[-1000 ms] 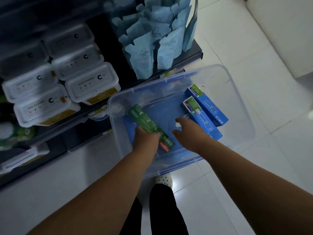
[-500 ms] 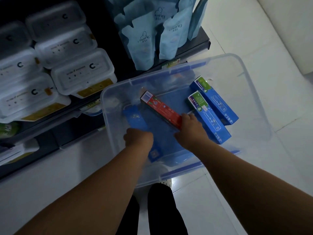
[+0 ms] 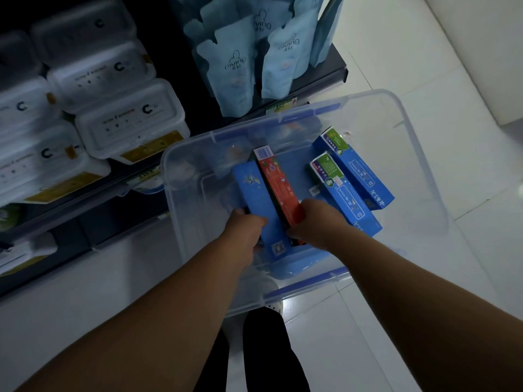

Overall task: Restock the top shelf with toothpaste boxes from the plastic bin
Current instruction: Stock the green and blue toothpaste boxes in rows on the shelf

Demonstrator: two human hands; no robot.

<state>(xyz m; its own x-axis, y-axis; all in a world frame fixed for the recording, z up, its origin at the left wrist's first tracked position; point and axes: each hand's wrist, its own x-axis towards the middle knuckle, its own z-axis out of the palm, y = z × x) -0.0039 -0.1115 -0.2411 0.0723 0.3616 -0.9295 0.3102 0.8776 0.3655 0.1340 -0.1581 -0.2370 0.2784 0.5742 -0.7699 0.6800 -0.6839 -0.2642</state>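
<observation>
A clear plastic bin with blue trim stands on the floor by the shelving. Inside it, my left hand grips a blue toothpaste box near its lower end. My right hand grips a red toothpaste box that lies right beside the blue one. Two more blue boxes with green tops lie side by side at the bin's right. The top shelf is out of view.
Dark shelves on the left hold stacked white tubs and pale blue refill pouches. White tiled floor lies to the right. My legs and a white shoe are below the bin.
My left hand swapped the green-sided box for a blue one. My right hand took the red box, and both boxes have come together in the bin's middle.
</observation>
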